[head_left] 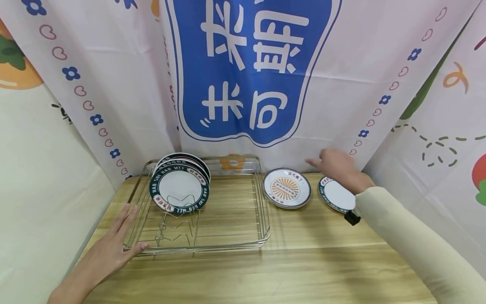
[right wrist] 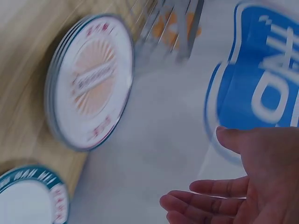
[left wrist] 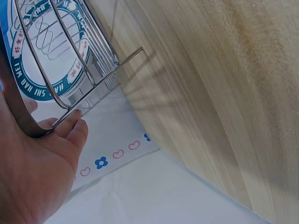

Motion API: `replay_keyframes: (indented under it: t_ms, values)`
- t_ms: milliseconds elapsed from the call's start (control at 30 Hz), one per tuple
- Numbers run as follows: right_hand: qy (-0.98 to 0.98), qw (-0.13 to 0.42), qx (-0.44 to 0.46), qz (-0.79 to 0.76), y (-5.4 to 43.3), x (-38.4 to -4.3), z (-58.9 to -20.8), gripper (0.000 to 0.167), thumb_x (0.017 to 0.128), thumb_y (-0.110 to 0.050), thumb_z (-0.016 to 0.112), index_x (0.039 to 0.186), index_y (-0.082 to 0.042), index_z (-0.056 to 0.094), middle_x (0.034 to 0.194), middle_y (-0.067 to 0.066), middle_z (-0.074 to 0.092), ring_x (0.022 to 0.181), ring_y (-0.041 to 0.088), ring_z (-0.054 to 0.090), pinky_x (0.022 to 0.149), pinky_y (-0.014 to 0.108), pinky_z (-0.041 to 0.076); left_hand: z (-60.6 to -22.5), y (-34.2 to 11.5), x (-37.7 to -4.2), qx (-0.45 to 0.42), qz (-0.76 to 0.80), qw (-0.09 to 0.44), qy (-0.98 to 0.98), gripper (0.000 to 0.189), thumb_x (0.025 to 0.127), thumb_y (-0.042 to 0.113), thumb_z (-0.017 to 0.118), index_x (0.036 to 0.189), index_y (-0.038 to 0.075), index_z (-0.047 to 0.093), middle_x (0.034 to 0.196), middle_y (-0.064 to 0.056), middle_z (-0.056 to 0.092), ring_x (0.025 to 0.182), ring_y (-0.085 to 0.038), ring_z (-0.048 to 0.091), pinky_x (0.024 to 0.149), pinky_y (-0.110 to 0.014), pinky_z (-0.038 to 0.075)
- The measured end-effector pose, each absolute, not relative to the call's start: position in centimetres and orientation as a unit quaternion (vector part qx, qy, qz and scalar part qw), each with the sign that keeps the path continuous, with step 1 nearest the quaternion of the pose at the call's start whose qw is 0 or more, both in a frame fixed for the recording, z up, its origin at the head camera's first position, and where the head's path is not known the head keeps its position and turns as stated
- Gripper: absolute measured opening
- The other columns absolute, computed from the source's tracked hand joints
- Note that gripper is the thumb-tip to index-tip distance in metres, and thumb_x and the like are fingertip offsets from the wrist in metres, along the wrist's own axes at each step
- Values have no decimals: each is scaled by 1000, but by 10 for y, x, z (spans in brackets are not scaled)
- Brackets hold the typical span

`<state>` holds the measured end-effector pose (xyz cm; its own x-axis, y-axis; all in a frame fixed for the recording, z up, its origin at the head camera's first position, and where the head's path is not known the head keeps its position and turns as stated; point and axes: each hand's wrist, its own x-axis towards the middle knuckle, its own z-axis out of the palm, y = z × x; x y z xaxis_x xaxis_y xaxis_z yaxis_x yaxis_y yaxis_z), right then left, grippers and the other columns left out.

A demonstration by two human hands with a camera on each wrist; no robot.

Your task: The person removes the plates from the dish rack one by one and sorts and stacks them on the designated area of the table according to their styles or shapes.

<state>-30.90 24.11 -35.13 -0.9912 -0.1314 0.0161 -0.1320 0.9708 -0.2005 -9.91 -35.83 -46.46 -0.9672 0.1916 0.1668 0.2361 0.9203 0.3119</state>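
Note:
My left hand rests against the front left corner of the wire dish rack, fingers straight and thumb by the front rail. In the left wrist view, the hand touches the rack's metal edge. Several green-rimmed plates stand tilted in the rack's left part. My right hand, blurred and holding nothing, hovers above the right-hand plates. Below it lies a green-rimmed plate, partly covered by the arm. Between it and the rack sits a stack of white plates with an orange sunburst print.
A printed cloth with a blue sign hangs right behind the rack and plates. More cloth closes off the left side, and another the right. The wooden tabletop runs along the front.

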Motion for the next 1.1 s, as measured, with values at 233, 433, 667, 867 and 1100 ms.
replay_keyframes:
  t_ms: [233,433,667,867,1100]
  values:
    - [-989,6,131,67,169,-300,-325,68,100,-63,62,127,-1,70,102,16,76,78,25,70,75,43,62,-464,-359,-101,-107,-163,62,-979,109,98,47,73,172,24,-2,177,-20,-3,94,-59,68,54,-49,56]
    - [-979,24,196,43,114,-287,-298,67,99,-64,63,127,-4,70,101,11,77,70,22,68,59,36,57,-465,-359,-100,-107,-166,61,-978,108,98,46,74,172,24,-1,177,-20,-3,88,-50,72,54,-48,56]
    - [-965,33,257,36,65,-276,-277,59,99,-64,63,120,-9,72,86,4,71,69,20,66,59,35,54,-465,-357,-99,-100,-168,52,-979,107,99,46,72,172,24,-3,177,-15,-10,97,-62,67,50,-44,53]
    - [-953,35,299,45,33,-275,-270,55,99,-61,67,126,-14,73,111,3,77,87,19,72,71,36,61,-465,-359,-101,-105,-166,57,-979,107,98,45,73,172,23,-1,177,-15,-10,83,-46,73,49,-43,53]
    - [-944,5,324,59,-3,-288,-283,42,100,-54,69,116,-16,75,101,-1,75,84,16,67,74,33,58,-465,-357,-99,-108,-171,62,-977,107,98,44,73,172,22,-1,177,-11,-12,79,-42,72,46,-36,49]
